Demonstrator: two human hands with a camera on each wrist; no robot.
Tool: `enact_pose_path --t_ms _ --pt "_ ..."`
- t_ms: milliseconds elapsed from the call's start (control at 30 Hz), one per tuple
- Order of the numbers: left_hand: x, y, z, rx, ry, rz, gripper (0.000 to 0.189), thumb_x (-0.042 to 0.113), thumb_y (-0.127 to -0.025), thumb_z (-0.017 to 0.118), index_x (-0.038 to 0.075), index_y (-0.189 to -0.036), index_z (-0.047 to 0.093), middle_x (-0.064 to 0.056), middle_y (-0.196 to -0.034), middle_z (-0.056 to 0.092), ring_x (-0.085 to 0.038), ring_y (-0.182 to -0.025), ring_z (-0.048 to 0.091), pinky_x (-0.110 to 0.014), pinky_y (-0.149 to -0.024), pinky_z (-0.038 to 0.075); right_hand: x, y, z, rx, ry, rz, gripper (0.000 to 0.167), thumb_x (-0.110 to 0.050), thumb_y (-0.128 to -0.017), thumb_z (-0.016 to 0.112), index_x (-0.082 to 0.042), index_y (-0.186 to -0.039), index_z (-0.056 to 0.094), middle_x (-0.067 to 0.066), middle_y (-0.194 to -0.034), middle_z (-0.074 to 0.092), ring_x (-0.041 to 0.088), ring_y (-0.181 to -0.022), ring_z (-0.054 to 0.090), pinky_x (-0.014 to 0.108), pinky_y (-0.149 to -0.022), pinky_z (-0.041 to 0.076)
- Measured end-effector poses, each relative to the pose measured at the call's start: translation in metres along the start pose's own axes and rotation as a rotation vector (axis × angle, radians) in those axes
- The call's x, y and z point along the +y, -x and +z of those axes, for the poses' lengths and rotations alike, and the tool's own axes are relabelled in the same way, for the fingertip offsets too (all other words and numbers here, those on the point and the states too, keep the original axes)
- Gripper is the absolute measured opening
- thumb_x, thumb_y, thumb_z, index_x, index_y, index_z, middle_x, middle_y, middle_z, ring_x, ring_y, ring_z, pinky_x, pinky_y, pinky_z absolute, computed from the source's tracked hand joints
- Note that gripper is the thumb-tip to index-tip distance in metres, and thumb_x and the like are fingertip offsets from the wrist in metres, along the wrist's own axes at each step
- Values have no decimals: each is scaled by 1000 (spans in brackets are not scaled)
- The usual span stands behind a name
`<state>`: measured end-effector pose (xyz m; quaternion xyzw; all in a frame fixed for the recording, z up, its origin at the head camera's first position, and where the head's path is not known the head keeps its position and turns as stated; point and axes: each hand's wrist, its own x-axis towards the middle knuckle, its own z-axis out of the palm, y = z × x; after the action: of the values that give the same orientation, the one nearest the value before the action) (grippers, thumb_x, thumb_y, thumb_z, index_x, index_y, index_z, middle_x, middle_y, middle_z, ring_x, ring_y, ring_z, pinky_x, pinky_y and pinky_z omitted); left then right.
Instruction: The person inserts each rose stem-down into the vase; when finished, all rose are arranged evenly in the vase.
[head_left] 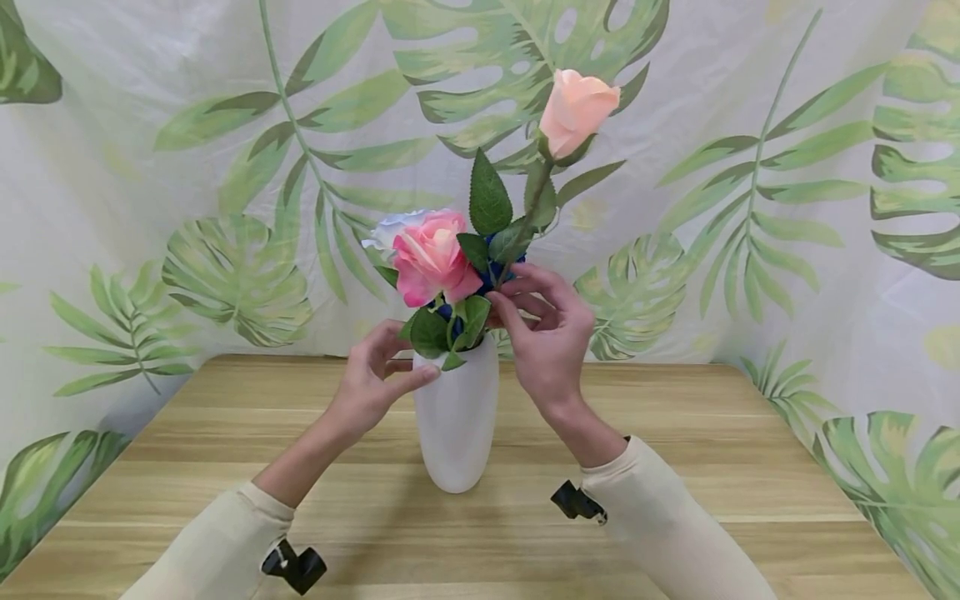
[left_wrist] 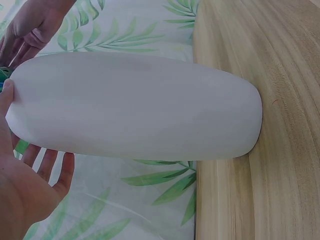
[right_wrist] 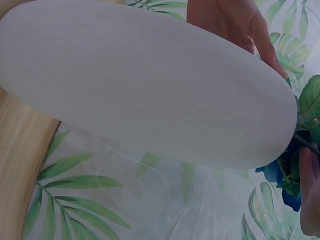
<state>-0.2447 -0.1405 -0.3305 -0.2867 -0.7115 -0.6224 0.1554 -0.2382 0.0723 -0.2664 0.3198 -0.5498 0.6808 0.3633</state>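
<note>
A white vase (head_left: 456, 425) stands upright on the wooden table, with artificial flowers in its mouth. My left hand (head_left: 372, 371) holds the vase at its upper left, the thumb on the front near the rim and the fingers around the side. My right hand (head_left: 551, 333) pinches the stem of a peach rose (head_left: 576, 115) just above the right of the rim. The rose leans up and to the right; its lower stem end is hidden. A pink rose (head_left: 435, 260) sits at the left of the mouth, a pale blue flower (head_left: 397, 229) behind it. Dark blue petals (right_wrist: 291, 199) show beside the rim in the right wrist view.
The wooden table (head_left: 660, 442) extends around the vase to both sides. Behind it hangs a white cloth (head_left: 600, 292) printed with green leaves. Black wrist mounts (head_left: 294, 567) are strapped over the cream sleeves (head_left: 675, 517).
</note>
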Motion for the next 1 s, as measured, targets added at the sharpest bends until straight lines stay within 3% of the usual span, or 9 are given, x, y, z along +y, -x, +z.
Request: enact_pose_path --t_ms 300,467,700,833,1000 --pt "0 0 0 3 12 -4 41 -7 -87 74 -6 -125 58 8 -115 68 -14 -108 66 -27 -89 56 5 11 -3 -48 29 107 22 21 -86 69 19 -106 61 28 -93 66 8 -80 74 35 -67 64" --pt "0 0 0 5 19 -5 41 -8 -86 74 -6 -124 58 8 -115 68 -13 -108 66 -27 -88 56 6 12 -3 -53 100 102 19 16 -87 72 16 -103 63 29 -92 67 5 -80 72 28 -70 62" --pt "0 0 0 4 17 -14 40 -7 -87 74 -4 -124 58 8 -115 68 -17 -110 65 -27 -89 55 4 8 -1 -55 45 86 11 15 -92 66 18 -102 62 19 -91 67 8 -77 73 34 -67 63" --pt "1 0 0 3 12 -16 40 -7 -87 74 -5 -124 58 8 -115 68 -19 -111 65 -28 -90 55 4 7 0 -16 20 59 18 20 -87 69 18 -101 58 10 -92 65 8 -78 74 35 -68 63" --pt "1 0 0 5 12 -15 40 -7 -87 74 -4 -124 59 8 -114 68 -16 -109 65 -28 -90 55 4 5 1 11 44 2 40 22 -84 71 16 -120 54 13 -95 62 8 -78 73 34 -69 63"
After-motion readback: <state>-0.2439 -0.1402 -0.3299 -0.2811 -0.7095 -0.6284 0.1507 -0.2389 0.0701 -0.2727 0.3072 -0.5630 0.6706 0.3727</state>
